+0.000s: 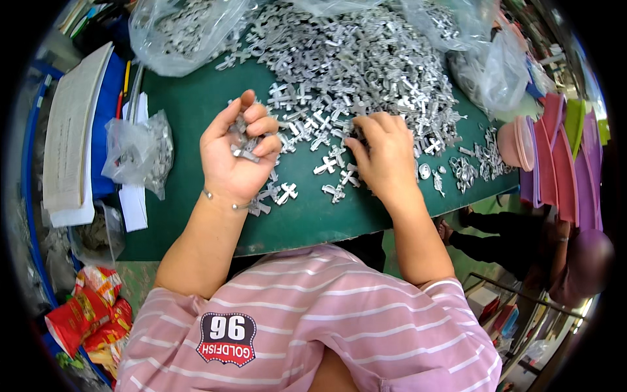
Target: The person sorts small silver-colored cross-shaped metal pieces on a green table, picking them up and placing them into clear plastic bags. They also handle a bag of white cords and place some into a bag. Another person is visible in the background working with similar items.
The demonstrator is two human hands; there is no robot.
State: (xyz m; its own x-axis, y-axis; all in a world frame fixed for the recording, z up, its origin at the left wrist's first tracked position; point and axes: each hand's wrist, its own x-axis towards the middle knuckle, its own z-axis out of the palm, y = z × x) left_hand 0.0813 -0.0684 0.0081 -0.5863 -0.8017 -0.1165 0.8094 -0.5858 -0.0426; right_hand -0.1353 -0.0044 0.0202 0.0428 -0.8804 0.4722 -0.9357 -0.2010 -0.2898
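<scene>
My left hand (234, 160) is palm up over the table, its fingers curled round several small silver-grey cross-shaped metal pieces (245, 154). Palm down at the near edge of a large heap of the same pieces (366, 62), my right hand (386, 157) has its fingers bent and thumb tucked toward them. Whatever its fingertips pinch is hidden from view. Between and below the hands lie loose crosses, among them one (287, 193) by my left wrist and a few (334, 192) left of my right hand.
The green table (313, 225) carries clear plastic bags of pieces (186, 36) at the far left and another bag (493, 75) at the right. Papers (78, 130) and a small bag (140, 153) sit left. Pink and purple bins (562, 157) stand right, near another person (581, 268).
</scene>
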